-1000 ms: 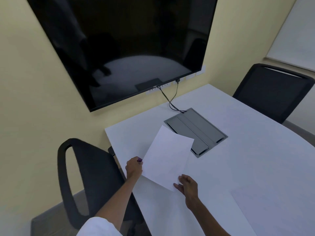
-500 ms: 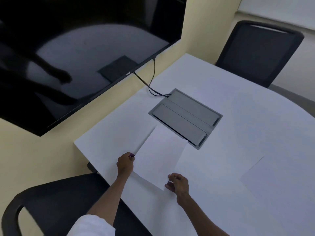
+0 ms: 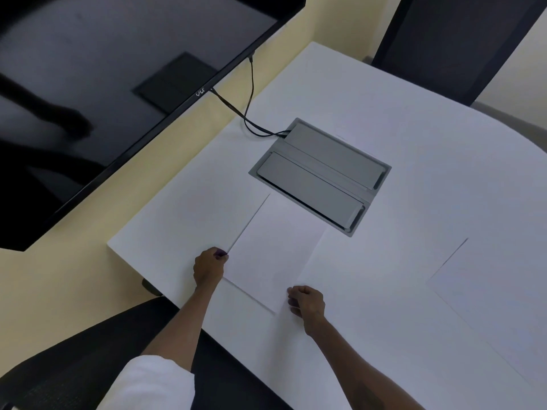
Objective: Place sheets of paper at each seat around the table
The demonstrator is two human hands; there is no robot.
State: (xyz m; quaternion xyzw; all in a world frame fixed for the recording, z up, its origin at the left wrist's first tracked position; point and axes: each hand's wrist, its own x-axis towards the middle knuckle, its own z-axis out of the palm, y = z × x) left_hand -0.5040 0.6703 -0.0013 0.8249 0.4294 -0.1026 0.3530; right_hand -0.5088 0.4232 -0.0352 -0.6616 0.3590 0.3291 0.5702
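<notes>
A white sheet of paper (image 3: 273, 250) lies nearly flat on the white table (image 3: 399, 149), near the edge by a black chair (image 3: 88, 359). My left hand (image 3: 209, 266) pinches its left edge. At the sheet's near right corner rests my right hand (image 3: 306, 301), fingers curled on the paper. A second sheet (image 3: 497, 294) lies flat on the table at the right, apart from both hands.
A grey cable box lid (image 3: 321, 176) is set into the table just beyond the sheet, with black cables (image 3: 247, 113) running up to a wall-mounted black screen (image 3: 118, 69). Another black chair (image 3: 450, 39) stands at the far side.
The sheet has come down from a raised tilt to lie on the table by the chair. Both hands followed it down, and my view has moved closer and lower.
</notes>
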